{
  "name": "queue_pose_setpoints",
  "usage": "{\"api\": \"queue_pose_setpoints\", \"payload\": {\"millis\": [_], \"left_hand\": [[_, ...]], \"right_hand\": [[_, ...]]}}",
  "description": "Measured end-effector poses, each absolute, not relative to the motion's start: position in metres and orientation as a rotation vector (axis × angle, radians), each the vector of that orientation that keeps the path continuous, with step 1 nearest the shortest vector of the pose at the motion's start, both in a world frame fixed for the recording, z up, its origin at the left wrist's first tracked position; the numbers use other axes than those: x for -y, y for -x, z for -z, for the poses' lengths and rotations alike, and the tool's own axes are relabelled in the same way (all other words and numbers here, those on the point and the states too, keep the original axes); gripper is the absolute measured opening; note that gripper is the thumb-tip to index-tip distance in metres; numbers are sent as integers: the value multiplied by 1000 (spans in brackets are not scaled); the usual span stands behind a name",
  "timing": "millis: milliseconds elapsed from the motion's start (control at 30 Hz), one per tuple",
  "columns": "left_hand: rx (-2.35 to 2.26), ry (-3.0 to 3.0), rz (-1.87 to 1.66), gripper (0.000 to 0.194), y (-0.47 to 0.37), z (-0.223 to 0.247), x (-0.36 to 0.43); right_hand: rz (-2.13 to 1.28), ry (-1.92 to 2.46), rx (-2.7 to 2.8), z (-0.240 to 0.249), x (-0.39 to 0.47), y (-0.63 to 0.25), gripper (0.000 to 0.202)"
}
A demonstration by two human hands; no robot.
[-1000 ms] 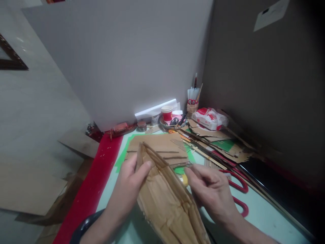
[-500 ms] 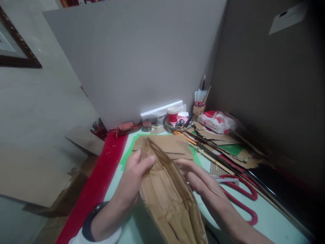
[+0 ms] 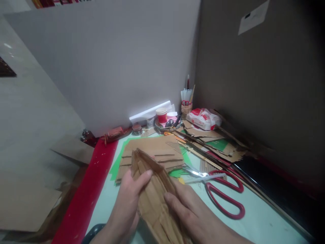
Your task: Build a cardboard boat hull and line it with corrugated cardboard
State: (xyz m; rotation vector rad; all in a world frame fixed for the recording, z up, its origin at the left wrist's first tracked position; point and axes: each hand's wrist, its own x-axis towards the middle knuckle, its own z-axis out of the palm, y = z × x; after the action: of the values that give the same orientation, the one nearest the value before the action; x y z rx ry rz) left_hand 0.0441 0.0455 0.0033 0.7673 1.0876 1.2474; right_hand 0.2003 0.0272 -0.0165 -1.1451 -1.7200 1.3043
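Grey panelling (image 3: 114, 61) stands behind a pale tabletop (image 3: 269, 217), which has a red strip (image 3: 82, 195) along its left. Next, the left hand (image 3: 128, 200) pinches the folded cardboard piece (image 3: 151, 200), thumb inside, other fingers partly hidden behind. That piece sits at the near middle, between both hands. The right hand (image 3: 191, 210) is closed on its right wall, thumb inside, other fingers mostly hidden. Farther right, red-handled scissors (image 3: 215, 196) lie on the tabletop.

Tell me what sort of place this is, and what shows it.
Likely a craft corner; whether in a home or a workshop, I cannot tell. Three things suggest it: red-handled scissors on the pale tabletop, flat cardboard pieces near them, and a creased brown sheet being held.
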Motion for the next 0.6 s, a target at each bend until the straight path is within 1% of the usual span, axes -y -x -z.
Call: {"api": "queue_pose_setpoints", "payload": {"millis": [133, 233, 333, 400, 467, 600], "left_hand": [[-1146, -771, -1261, 63, -44, -2, -45], [-1116, -793, -1223, 64, -43, -2, -45], [-1075, -811, -1228, 58, -41, -6, -48], [-1068, -841, -1298, 55, -38, -11, -50], [-1123, -971, -1380, 49, -34, -16, -53], [-1318, -1229, -1525, 34, -26, -19, -56]], "right_hand": [[-1261, 1111, 1774, 18, -26, -199, 50], [-1249, 1090, 1768, 30, -24, -197, 53], [-1172, 1069, 1664, 49, -20, -198, 55], [-1071, 984, 1632, 59, -18, -199, 63], [-1008, 952, 1649, 63, -17, -201, 67], [-1045, 959, 1735, 56, -21, -205, 55]]}}
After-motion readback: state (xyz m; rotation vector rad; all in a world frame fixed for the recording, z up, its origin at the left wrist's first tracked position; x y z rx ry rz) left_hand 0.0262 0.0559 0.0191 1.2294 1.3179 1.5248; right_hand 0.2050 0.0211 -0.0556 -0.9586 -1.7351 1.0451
